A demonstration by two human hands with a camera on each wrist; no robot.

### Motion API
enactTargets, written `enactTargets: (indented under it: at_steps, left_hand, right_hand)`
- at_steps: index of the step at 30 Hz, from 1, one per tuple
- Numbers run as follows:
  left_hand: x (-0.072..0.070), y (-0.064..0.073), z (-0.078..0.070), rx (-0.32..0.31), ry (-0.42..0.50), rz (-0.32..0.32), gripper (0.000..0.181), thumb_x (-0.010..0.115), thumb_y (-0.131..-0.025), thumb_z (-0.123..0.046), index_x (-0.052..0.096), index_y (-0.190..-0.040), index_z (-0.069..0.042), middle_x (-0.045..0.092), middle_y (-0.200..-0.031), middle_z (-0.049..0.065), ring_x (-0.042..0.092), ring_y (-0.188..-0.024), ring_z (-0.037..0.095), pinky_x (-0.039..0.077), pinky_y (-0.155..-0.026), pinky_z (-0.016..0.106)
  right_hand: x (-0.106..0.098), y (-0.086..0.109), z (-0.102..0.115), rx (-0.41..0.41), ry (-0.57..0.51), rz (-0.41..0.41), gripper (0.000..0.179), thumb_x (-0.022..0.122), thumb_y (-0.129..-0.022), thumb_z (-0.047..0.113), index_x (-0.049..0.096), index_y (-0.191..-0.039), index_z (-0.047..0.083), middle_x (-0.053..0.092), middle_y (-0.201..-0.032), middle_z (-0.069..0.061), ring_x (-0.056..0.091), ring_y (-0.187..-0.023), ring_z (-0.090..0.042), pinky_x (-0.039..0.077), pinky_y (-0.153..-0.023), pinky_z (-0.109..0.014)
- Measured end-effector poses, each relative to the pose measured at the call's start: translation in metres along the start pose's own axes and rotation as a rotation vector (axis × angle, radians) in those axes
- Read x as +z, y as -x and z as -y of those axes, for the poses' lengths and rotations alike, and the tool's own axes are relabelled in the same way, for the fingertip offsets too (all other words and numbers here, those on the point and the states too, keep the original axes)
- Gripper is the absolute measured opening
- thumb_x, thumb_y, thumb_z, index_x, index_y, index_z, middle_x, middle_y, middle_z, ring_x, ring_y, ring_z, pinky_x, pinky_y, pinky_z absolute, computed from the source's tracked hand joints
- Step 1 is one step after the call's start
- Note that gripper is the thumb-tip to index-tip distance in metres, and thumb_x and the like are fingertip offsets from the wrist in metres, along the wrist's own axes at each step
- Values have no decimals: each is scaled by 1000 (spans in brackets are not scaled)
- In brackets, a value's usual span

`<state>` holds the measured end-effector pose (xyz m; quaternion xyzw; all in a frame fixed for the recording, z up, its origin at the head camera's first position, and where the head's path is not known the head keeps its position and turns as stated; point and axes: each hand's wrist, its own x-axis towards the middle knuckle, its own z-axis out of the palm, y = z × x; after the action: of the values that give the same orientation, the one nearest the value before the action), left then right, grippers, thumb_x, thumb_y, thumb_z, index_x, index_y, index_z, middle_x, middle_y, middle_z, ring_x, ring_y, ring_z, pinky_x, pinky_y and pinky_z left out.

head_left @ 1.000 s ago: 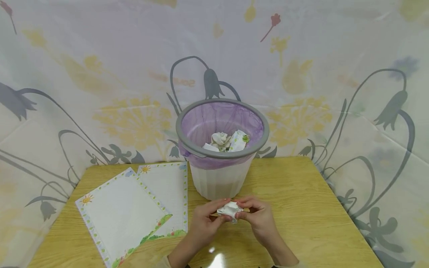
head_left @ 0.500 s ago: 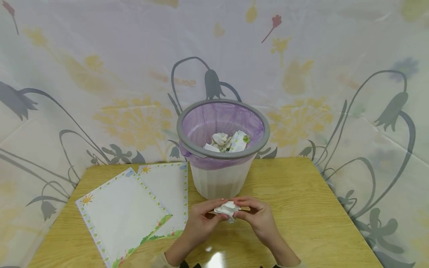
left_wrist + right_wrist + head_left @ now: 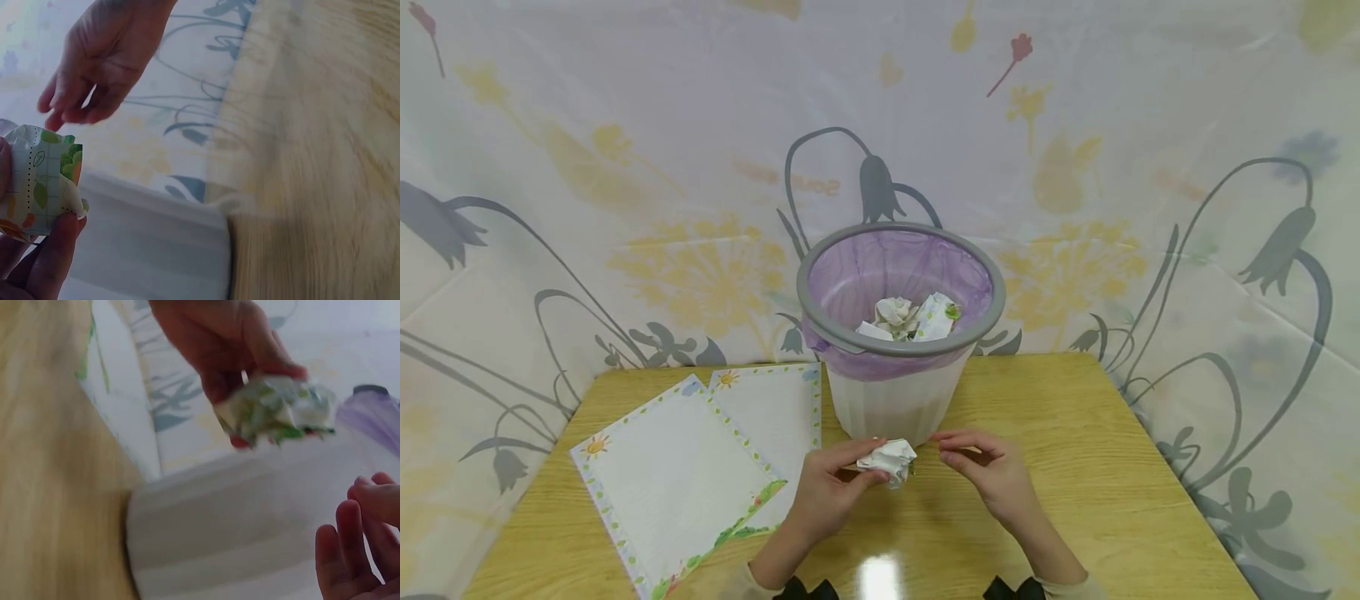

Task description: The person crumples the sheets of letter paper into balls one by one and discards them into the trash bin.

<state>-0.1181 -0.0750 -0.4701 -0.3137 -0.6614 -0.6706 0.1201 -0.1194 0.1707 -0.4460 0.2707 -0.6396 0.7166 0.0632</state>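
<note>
My left hand (image 3: 829,490) pinches a crumpled ball of paper (image 3: 891,461) between thumb and fingers, in front of the bin. In the left wrist view the crumpled paper (image 3: 40,181) shows printed green leaves and a dotted border. My right hand (image 3: 992,475) is apart from it on the right, its fingers loosely bent and holding nothing. Close behind both hands stands a white bin (image 3: 887,408) with a grey rim and a purple liner (image 3: 895,250). Inside it lie crumpled papers (image 3: 917,317).
Two sheets of paper (image 3: 662,483) with leafy printed borders overlap on the left of the wooden table (image 3: 1075,467). A flower-patterned cloth (image 3: 1075,108) hangs behind and along the sides of the table.
My right hand has let go of the crumpled paper and moved a little right. My left hand has carried the paper slightly left and up.
</note>
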Motion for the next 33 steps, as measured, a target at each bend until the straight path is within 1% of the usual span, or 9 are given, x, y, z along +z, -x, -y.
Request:
enactTargets:
  at_steps: [4, 8, 12, 16, 19, 23, 25, 29, 33]
  left_hand:
    - [-14, -1, 3, 35, -33, -34, 38, 72, -81, 14, 67, -119, 11, 67, -116, 26, 70, -98, 22, 60, -64, 37]
    - [-28, -1, 4, 24, -87, -74, 40, 72, -79, 18, 68, -118, 10, 67, -116, 27, 70, -96, 18, 60, -64, 35]
    - [-42, -4, -10, 20, -166, -113, 37, 71, -78, 19, 68, -115, 12, 67, -112, 29, 70, -93, 12, 59, -64, 32]
    - [-57, -7, -22, 75, -241, -160, 36, 71, -78, 20, 67, -114, 14, 66, -109, 32, 70, -91, 9, 59, -64, 26]
    - [-73, -5, -13, 79, -277, -196, 38, 72, -79, 18, 68, -116, 12, 66, -111, 31, 71, -89, 11, 58, -66, 24]
    - [-91, -6, -6, 39, -343, -236, 38, 74, -80, 14, 69, -117, 10, 67, -115, 28, 71, -86, 9, 57, -68, 22]
    - [-97, -8, -10, 28, -372, -257, 37, 74, -80, 14, 68, -117, 10, 66, -115, 28, 70, -86, 6, 57, -67, 21]
    - [-102, -17, -30, 23, -383, -290, 36, 72, -80, 19, 68, -115, 13, 67, -112, 29, 68, -85, -1, 57, -67, 20]
    - [-108, -25, -40, 77, -372, -321, 37, 71, -78, 22, 68, -114, 14, 70, -111, 20, 68, -83, 0, 56, -67, 17]
  right_hand:
    - [-14, -9, 7, -58, 114, -81, 15, 62, -88, -17, 69, -101, -12, 72, -107, -8, 69, -98, -14, 56, -83, -26]
    - [-29, -23, 16, -99, 208, -205, 14, 62, -89, -17, 70, -99, -12, 72, -107, -8, 69, -99, -15, 56, -83, -25]
    - [-45, -38, 27, -75, 260, -326, 11, 64, -91, -13, 71, -99, -11, 72, -108, -2, 67, -103, -14, 55, -85, -23]
    - [-58, -54, 37, -58, 264, -382, 13, 63, -94, -7, 68, -104, -15, 72, -108, 2, 66, -104, -13, 54, -86, -22]
    - [-64, -65, 44, -81, 249, -386, 18, 63, -95, -5, 65, -109, -17, 71, -110, 1, 64, -106, -15, 53, -88, -22]
    - [-68, -80, 52, -125, 272, -360, 20, 62, -96, -3, 66, -113, -13, 68, -119, -4, 59, -115, -17, 50, -91, -22]
    - [-68, -87, 55, -149, 297, -340, 21, 61, -97, -3, 65, -115, -11, 64, -126, -8, 56, -120, -19, 48, -95, -23]
    - [-66, -104, 62, -202, 370, -287, 25, 58, -99, -2, 64, -122, -9, 56, -136, -15, 49, -129, -22, 44, -103, -27]
    - [-63, -119, 67, -210, 425, -248, 26, 59, -99, 1, 65, -124, -6, 54, -139, -14, 47, -132, -23, 41, -108, -35]
